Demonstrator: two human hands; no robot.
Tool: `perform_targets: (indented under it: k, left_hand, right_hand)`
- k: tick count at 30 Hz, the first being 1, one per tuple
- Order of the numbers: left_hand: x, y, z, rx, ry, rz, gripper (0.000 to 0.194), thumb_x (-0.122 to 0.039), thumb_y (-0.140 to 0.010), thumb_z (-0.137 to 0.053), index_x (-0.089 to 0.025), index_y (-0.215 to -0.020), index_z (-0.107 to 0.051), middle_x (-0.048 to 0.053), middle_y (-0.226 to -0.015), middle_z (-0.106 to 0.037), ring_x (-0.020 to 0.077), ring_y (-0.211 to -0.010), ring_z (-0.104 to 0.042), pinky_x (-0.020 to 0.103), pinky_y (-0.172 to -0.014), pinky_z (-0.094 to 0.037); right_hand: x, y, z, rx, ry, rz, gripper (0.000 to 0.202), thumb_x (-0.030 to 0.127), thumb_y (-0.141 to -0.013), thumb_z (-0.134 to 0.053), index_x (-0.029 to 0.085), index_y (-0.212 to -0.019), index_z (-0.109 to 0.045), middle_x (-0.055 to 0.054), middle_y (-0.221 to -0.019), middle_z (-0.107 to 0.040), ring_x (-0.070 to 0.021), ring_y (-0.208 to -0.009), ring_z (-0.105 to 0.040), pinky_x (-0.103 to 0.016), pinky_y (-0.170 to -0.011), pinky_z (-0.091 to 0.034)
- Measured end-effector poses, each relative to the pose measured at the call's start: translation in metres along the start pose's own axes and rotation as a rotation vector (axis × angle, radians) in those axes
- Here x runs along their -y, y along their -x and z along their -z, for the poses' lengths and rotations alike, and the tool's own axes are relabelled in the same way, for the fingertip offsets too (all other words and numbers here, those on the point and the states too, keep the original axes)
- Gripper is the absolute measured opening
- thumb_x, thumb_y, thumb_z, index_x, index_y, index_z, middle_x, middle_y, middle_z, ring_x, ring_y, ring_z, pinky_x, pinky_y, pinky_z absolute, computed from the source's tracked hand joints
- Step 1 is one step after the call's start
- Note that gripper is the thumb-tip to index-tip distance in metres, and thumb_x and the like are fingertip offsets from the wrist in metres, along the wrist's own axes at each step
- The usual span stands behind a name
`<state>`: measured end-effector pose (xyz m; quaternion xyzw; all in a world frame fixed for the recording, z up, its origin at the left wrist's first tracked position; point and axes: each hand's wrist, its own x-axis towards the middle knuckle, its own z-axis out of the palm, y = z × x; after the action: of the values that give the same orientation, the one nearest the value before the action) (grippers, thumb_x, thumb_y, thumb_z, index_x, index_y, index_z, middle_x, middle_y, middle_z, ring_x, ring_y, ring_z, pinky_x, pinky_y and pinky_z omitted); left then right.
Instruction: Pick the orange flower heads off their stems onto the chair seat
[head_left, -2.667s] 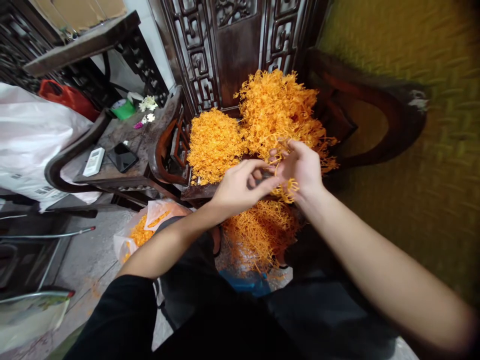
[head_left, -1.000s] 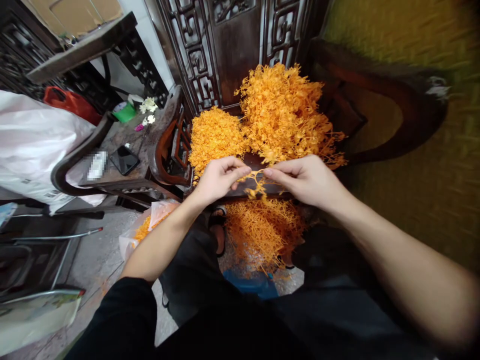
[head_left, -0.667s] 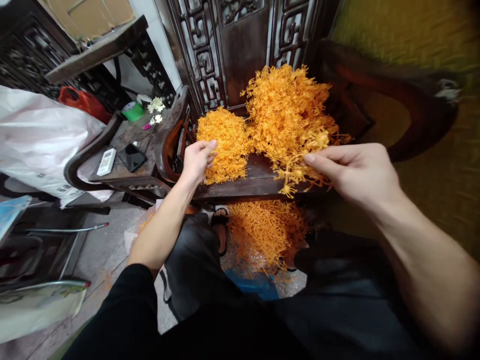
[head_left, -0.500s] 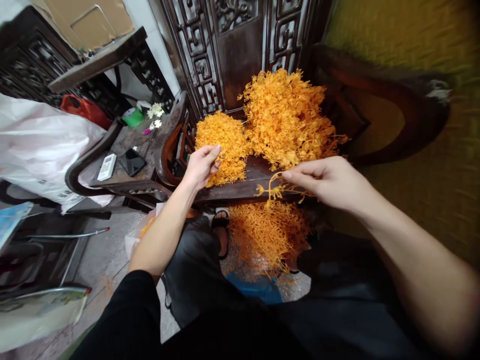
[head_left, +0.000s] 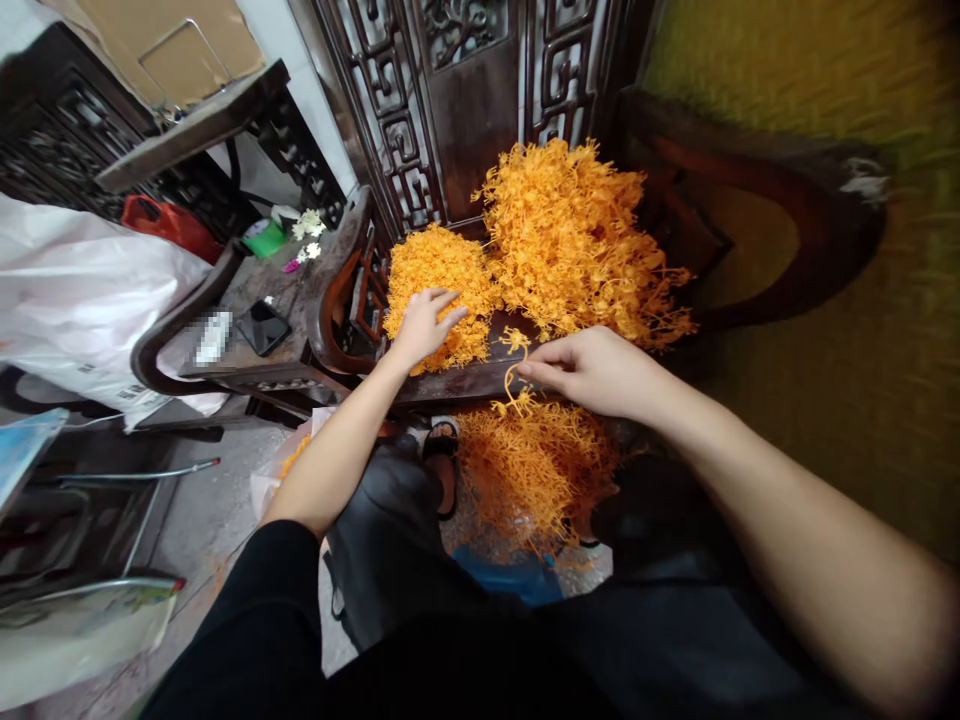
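Between the thumb and fingers of my right hand [head_left: 589,368] is a thin orange flower stem [head_left: 511,378] with small blossoms at its ends, held in front of the dark wooden seat edge [head_left: 472,383]. My left hand [head_left: 430,325] is over the front of the smaller pile of orange blossoms [head_left: 431,255], its fingers apart and nothing visible in them. Behind my right hand rises a larger heap of orange flower sprigs [head_left: 570,235]. Below the seat, between my feet, lies a mass of bare orange stems [head_left: 536,470].
A carved wooden chair armrest [head_left: 799,240] curves on the right. To the left stands a small wooden side table [head_left: 292,300] bearing a phone [head_left: 264,327], green tape [head_left: 264,237] and white flowers [head_left: 308,225]. A white bag [head_left: 82,290] and a blue bag [head_left: 510,577] are nearby.
My left hand has moved right over the smaller pile, its fingers going from pinched to spread. My right hand has moved left with the orange stem, bringing it closer to my left hand.
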<state>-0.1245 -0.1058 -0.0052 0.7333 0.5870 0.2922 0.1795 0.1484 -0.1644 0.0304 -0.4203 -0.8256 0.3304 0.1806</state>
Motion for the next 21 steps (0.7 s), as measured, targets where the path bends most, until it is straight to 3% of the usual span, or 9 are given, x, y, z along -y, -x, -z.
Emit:
perform_targets:
  k: [3,6,8,10,13,15,17,19,21]
  left_hand:
    - [-0.038,0.019,-0.003,0.307,0.396,-0.072,0.040,-0.050,-0.100,-0.055,-0.017,-0.110,-0.077,0.011,-0.101,-0.077,0.0201,-0.093,-0.069,0.035,-0.088,-0.052]
    - [-0.059,0.035,-0.007,0.474,0.534,0.050,0.033,-0.047,-0.088,-0.073,-0.015,-0.083,-0.075,0.003,-0.073,-0.069,0.0109,-0.061,-0.057,0.024,-0.060,-0.044]
    - [-0.055,0.033,-0.007,0.385,0.620,0.249,0.030,-0.042,-0.086,-0.075,-0.014,-0.074,-0.070,0.001,-0.065,-0.063,0.0068,-0.050,-0.044,0.022,-0.049,-0.032]
    - [-0.037,0.022,-0.004,0.167,0.697,0.448,0.028,-0.038,-0.089,-0.071,-0.015,-0.073,-0.067,-0.001,-0.061,-0.057,0.0060,-0.045,-0.036,0.021,-0.045,-0.024]
    - [0.004,0.002,0.005,-0.184,0.534,0.508,0.023,-0.031,-0.094,-0.063,-0.015,-0.079,-0.069,0.000,-0.065,-0.059,0.0088,-0.051,-0.044,0.022,-0.050,-0.036]
    - [0.026,-0.006,0.009,-0.197,0.274,0.465,0.012,-0.021,-0.089,-0.069,-0.015,-0.097,-0.075,0.004,-0.081,-0.067,0.0142,-0.071,-0.060,0.027,-0.071,-0.050]
    - [0.035,-0.006,0.010,-0.144,0.055,0.433,0.041,-0.013,-0.079,-0.078,-0.015,-0.120,-0.074,0.011,-0.108,-0.070,0.0223,-0.098,-0.067,0.034,-0.096,-0.051]
    - [0.028,0.000,0.009,-0.150,-0.026,0.391,0.062,-0.014,-0.075,-0.082,-0.014,-0.135,-0.066,0.017,-0.129,-0.063,0.0276,-0.115,-0.065,0.038,-0.109,-0.045]
    - [0.007,0.010,0.007,-0.158,0.097,0.334,0.055,-0.029,-0.086,-0.077,-0.013,-0.136,-0.063,0.019,-0.131,-0.063,0.0267,-0.113,-0.066,0.039,-0.106,-0.048]
  right_hand:
    - [-0.001,-0.004,-0.003,0.023,0.023,0.013,0.047,0.053,-0.093,-0.058,0.021,-0.059,-0.064,0.000,-0.055,-0.056,-0.0127,-0.051,-0.043,-0.030,-0.054,-0.027]
    - [0.001,-0.004,-0.006,0.050,0.078,0.025,0.044,0.048,-0.093,-0.058,0.022,-0.057,-0.062,0.000,-0.051,-0.053,-0.0124,-0.049,-0.041,-0.030,-0.054,-0.027]
    - [0.007,-0.001,-0.007,0.086,0.082,0.055,0.044,0.047,-0.092,-0.058,0.022,-0.055,-0.060,0.001,-0.049,-0.050,-0.0120,-0.047,-0.038,-0.030,-0.053,-0.027]
    - [0.014,0.003,-0.009,0.178,0.046,0.118,0.048,0.048,-0.093,-0.056,0.021,-0.053,-0.056,0.001,-0.048,-0.046,-0.0116,-0.047,-0.036,-0.030,-0.051,-0.026]
    - [0.018,0.005,-0.010,0.192,-0.011,0.108,0.050,0.050,-0.094,-0.055,0.021,-0.053,-0.053,0.001,-0.050,-0.045,-0.0117,-0.049,-0.036,-0.031,-0.051,-0.026]
    - [0.013,0.001,-0.010,0.066,-0.041,0.006,0.049,0.052,-0.093,-0.057,0.021,-0.055,-0.053,0.001,-0.051,-0.045,-0.0120,-0.050,-0.037,-0.031,-0.052,-0.026]
    - [0.004,-0.005,-0.008,-0.031,-0.092,-0.076,0.052,0.056,-0.092,-0.059,0.021,-0.055,-0.051,0.002,-0.051,-0.042,-0.0118,-0.049,-0.036,-0.031,-0.051,-0.025]
    - [-0.003,-0.010,-0.006,-0.105,-0.145,-0.116,0.056,0.061,-0.091,-0.060,0.021,-0.053,-0.048,0.002,-0.050,-0.039,-0.0117,-0.049,-0.034,-0.032,-0.051,-0.024]
    - [-0.007,-0.013,-0.005,-0.187,-0.183,-0.148,0.056,0.062,-0.090,-0.062,0.022,-0.054,-0.052,0.001,-0.050,-0.042,-0.0124,-0.049,-0.035,-0.032,-0.052,-0.027]
